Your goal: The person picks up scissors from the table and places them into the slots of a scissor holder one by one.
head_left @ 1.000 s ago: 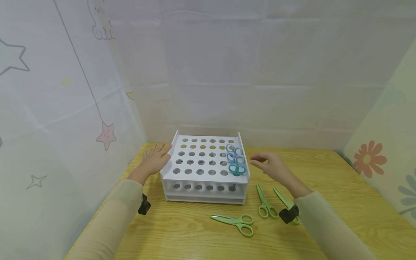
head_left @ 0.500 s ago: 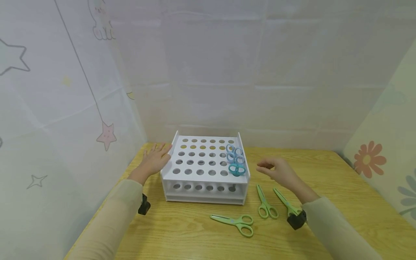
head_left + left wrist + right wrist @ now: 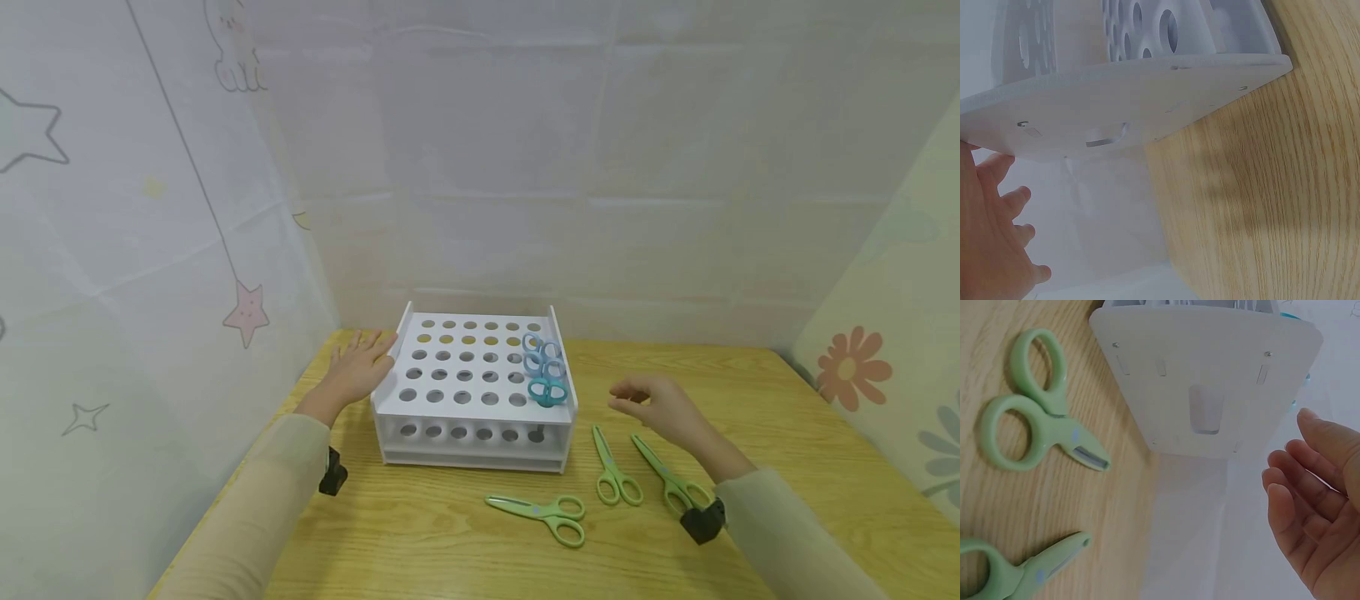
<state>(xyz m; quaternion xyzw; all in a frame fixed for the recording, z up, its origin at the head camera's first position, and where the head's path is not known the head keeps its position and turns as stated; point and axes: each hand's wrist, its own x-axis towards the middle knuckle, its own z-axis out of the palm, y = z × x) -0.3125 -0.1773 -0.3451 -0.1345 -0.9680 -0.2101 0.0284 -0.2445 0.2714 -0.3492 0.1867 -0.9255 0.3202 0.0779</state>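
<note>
A white rack (image 3: pixel 452 407) with rows of round holes stands on the wooden table. My left hand (image 3: pixel 356 367) rests against its left side panel, fingers spread and straight. Three pairs of scissors with blue and teal handles stand in the rack's right column; the nearest is the teal-handled scissors (image 3: pixel 547 392). To the right of the rack my right hand (image 3: pixel 660 408) hovers, empty, its fingers loosely bent. Below it lie green scissors (image 3: pixel 615 478) and a second pair of green scissors (image 3: pixel 671 479). A third pair of green scissors (image 3: pixel 542 512) lies in front of the rack.
The wooden table (image 3: pixel 420 542) carries the rack and scissors. Behind it hangs a pale cloth backdrop (image 3: pixel 495 167), with printed cloth on both sides. A black wrist camera (image 3: pixel 703 522) sits above the handles of the rightmost green scissors.
My right hand has drawn away from the rack, moving right and toward me. The left hand, rack and scissors have stayed where they were.
</note>
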